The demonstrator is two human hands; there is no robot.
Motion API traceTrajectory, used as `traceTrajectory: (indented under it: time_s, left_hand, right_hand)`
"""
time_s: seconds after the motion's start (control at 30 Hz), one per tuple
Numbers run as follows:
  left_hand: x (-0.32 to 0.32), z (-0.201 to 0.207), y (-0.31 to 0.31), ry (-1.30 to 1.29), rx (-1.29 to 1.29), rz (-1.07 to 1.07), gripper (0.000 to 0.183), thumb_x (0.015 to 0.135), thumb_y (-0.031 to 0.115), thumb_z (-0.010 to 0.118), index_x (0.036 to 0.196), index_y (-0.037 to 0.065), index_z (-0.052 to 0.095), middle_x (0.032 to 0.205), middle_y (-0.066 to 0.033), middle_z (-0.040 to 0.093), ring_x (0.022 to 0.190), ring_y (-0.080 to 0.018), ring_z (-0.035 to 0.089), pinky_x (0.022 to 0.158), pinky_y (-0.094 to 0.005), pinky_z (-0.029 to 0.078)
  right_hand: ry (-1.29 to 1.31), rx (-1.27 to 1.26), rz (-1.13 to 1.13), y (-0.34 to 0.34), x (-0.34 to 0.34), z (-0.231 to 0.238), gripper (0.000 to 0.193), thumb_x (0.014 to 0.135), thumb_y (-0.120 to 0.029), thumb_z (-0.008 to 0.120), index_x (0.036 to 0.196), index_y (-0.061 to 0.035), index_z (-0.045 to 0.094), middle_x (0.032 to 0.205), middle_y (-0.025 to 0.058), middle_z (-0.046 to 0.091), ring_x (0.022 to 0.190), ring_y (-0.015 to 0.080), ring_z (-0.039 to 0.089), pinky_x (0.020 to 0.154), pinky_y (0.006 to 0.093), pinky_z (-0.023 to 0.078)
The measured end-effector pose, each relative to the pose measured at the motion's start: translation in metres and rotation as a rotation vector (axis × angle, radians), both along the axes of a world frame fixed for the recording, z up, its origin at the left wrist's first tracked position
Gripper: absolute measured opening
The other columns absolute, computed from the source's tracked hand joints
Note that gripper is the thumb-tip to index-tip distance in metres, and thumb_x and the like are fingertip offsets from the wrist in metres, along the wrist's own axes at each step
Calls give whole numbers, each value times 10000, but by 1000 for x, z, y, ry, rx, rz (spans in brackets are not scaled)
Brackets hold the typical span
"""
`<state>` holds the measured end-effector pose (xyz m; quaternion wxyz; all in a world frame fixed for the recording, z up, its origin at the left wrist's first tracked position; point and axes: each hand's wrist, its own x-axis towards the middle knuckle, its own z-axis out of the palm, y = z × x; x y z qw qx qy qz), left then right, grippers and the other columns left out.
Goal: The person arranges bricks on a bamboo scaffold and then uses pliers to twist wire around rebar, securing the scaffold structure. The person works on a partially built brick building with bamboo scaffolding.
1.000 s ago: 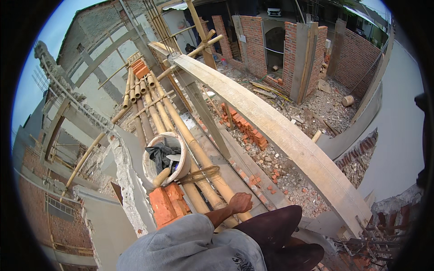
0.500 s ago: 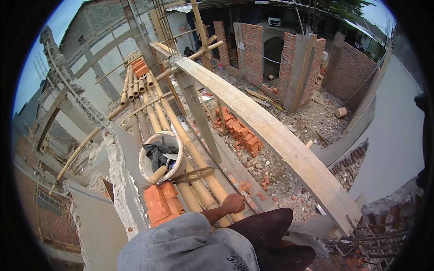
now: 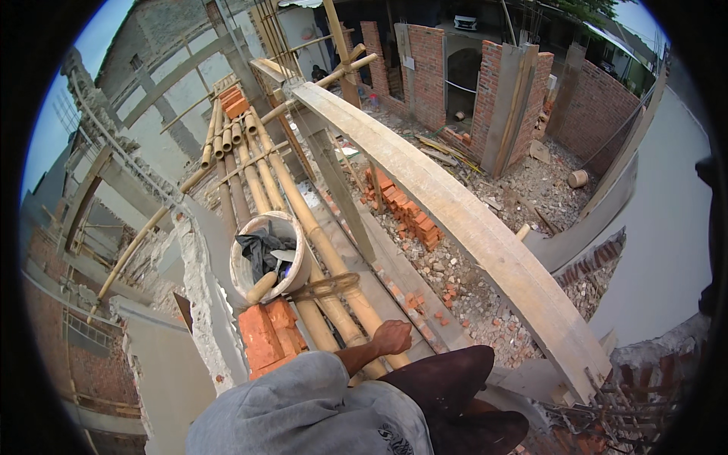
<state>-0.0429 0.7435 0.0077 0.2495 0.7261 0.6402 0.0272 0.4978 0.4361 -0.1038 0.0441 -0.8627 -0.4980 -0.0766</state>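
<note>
My left hand (image 3: pixel 393 337) is curled closed above the bamboo poles (image 3: pixel 334 267), just beyond my dark-trousered knee. Its palm side is hidden, so whether it holds anything does not show. Left of it, a pair of orange bricks (image 3: pixel 267 334) lies side by side on the scaffold. Behind them stands a whitish bucket (image 3: pixel 236 265) smeared with mortar. Inside are a crumpled black plastic bag (image 3: pixel 262 252) and a trowel, its wooden handle (image 3: pixel 262 287) leaning over the near rim. My right hand is out of view.
A long pale concrete beam (image 3: pixel 455 220) curves along my right. A broken wall edge (image 3: pixel 199 303) runs along the left. More bricks (image 3: pixel 233 101) sit at the scaffold's far end. Far below, a brick stack (image 3: pixel 409 212) stands amid rubble. Bare rebar (image 3: pixel 629 417) juts out at lower right.
The view has tilted and shifted slightly, so the bucket and bricks appear a little farther left. My left hand stays closed in nearly the same place.
</note>
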Motion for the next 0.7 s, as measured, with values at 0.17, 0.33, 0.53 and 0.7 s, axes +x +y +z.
traceTrajectory:
  time_s: [0.17, 0.33, 0.53, 0.7]
  left_hand:
    - [2, 0, 0, 16, -1, 10, 288, 854, 295, 580, 867, 9, 611, 857, -187, 681, 925, -352, 659, 873, -450, 490]
    - [0, -1, 0, 12, 3, -2, 277, 843, 292, 587, 853, 15, 579, 831, -184, 675, 898, -352, 657, 846, -455, 492]
    - [-1, -15, -4, -26, 97, 0, 225, 819, 260, 611, 793, 52, 528, 748, -153, 631, 813, -343, 638, 779, -460, 485]
    - [-2, -29, -6, -25, 195, -15, 211, 801, 235, 625, 781, 56, 514, 710, -141, 608, 766, -338, 630, 735, -452, 485]
  right_hand:
    - [-106, -133, -9, -2, 1, 0, 210, 924, -212, 604, 856, -24, 669, 749, 120, 630, 650, 293, 620, 598, 426, 519]
    - [-111, -139, -24, 6, -11, 3, 224, 929, -224, 602, 863, -24, 679, 758, 123, 638, 660, 298, 622, 607, 429, 516]
    - [-85, -97, -52, 17, -25, 32, 245, 940, -242, 587, 852, -33, 681, 755, 127, 641, 652, 307, 617, 600, 438, 498]
    - [-68, -61, -76, 27, -31, 40, 264, 950, -257, 575, 844, -40, 683, 752, 130, 644, 646, 315, 612, 594, 445, 483]
